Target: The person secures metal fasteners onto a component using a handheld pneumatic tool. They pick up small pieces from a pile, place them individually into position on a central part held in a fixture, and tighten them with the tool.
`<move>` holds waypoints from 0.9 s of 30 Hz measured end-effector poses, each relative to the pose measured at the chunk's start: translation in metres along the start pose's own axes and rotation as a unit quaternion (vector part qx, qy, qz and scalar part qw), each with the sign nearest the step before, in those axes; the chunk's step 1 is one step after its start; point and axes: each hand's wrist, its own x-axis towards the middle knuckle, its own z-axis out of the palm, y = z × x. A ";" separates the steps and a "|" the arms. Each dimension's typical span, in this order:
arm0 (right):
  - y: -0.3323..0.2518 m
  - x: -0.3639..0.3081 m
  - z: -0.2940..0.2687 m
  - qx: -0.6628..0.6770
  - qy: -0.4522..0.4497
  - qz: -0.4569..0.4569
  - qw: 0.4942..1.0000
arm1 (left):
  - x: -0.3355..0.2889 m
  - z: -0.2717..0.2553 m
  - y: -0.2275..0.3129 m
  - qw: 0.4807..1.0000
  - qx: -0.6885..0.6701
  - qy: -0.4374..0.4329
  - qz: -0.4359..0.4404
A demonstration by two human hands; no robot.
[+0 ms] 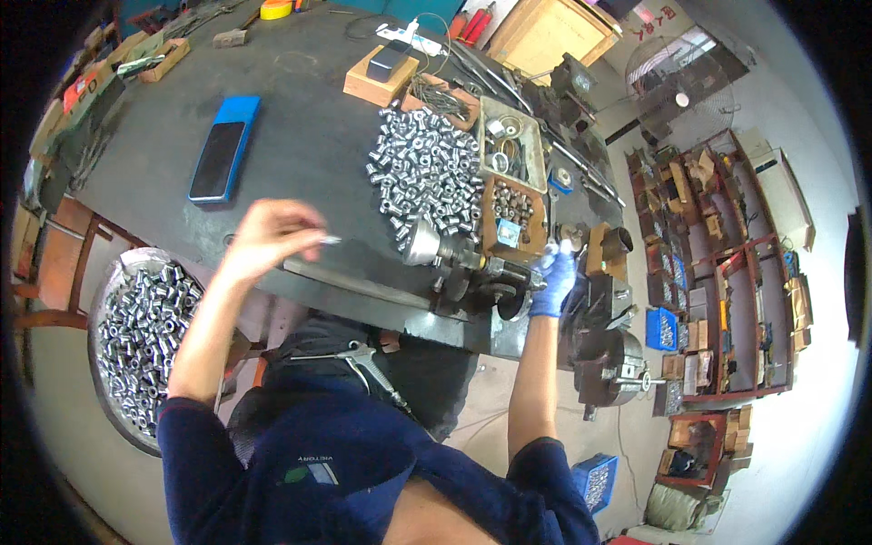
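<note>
My bare left hand (pixel 275 238) is above the front edge of the dark workbench, thumb and fingers pinched on a small shiny metal piece (pixel 331 240). Its exact kind is too small to tell. My right hand (pixel 556 280), in a blue glove, has its fingers curled at the right end of a bench-mounted clamping device (pixel 472 265). What lies inside those fingers is hidden. A round silver chuck-like head (pixel 421 243) forms the device's left end. Behind it spreads a large heap of small metal fittings (pixel 427 168).
A round metal basin (pixel 102 386) full of similar fittings stands low at left. An air blow gun (pixel 372 363) lies across my lap. A blue-edged phone (pixel 222 150), a cardboard box of small parts (pixel 502 245) and a parts tray (pixel 490 113) rest on the bench. A vise (pixel 609 368) is at right.
</note>
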 end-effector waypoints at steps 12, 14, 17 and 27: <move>-0.023 -0.121 -0.016 0.115 -0.043 -0.084 0.989 | -0.157 -0.094 -0.025 0.830 0.507 0.210 -0.098; 0.002 -0.123 -0.026 0.130 0.071 -0.014 0.989 | -0.110 -0.054 -0.027 0.873 0.453 0.175 -0.032; 0.025 -0.098 -0.030 0.128 0.052 0.034 0.990 | -0.039 0.011 -0.045 0.921 0.379 0.016 0.089; 0.028 -0.090 -0.029 0.080 0.078 0.038 0.993 | 0.060 0.152 -0.108 0.894 0.396 -0.176 0.111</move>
